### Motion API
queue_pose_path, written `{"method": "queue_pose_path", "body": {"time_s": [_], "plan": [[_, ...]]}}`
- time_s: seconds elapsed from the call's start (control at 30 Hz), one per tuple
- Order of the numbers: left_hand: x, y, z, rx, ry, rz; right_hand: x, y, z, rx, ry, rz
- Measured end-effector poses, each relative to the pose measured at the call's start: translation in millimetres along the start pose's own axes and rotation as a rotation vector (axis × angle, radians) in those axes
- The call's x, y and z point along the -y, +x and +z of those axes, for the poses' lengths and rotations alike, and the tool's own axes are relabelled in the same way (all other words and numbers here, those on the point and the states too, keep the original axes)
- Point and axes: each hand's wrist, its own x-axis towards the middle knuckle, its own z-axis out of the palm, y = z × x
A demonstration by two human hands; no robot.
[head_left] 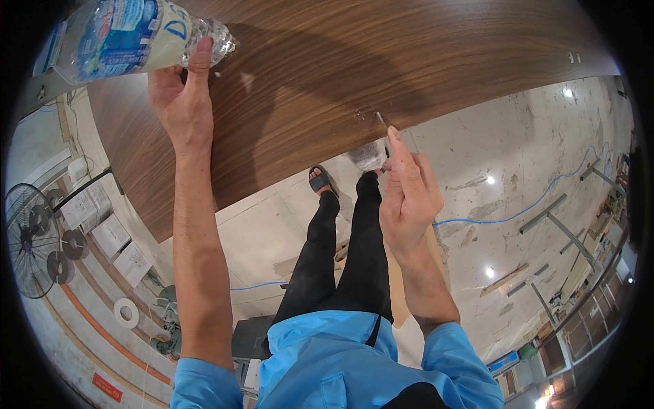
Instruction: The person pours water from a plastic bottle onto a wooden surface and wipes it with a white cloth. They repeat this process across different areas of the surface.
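Note:
My left hand (180,95) is raised at the upper left and grips a clear plastic water bottle (129,37) with a pale label, tilted on its side over a large dark wood-grain panel (327,75). My right hand (407,191) is closed on a thin small blade-like tool (381,121) whose tip touches the panel near its front edge, where small wet specks or bits show. A crumpled white cloth or paper (368,155) sits just below the panel edge next to my right hand. Below the panel are my legs in black trousers and a sandalled foot (320,180).
The concrete floor (504,163) carries a blue cable (545,198), metal bars and wood strips at the right. At the left stand a fan (30,238), flat white boxes (109,235) and a tape roll (126,312). A cardboard sheet lies under my legs.

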Motion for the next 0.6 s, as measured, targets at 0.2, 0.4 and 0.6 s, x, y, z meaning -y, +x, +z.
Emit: {"method": "queue_pose_path", "body": {"time_s": [0.2, 0.4, 0.6], "plan": [[-0.7, -2.1, 1.9, 0.001, -0.012, 0.021, 1.7, 0.1, -0.1, 0.051, 0.038, -0.023], [0.1, -0.6, 1.6, 0.005, -0.021, 0.043, 3.6, 4.9, -1.7, 0.096, 0.029, -0.071], [-3.9, -3.8, 0.5, 0.031, -0.019, 0.050, 11.0, 2.1, -5.2, 0.076, -0.073, 0.074]]}}
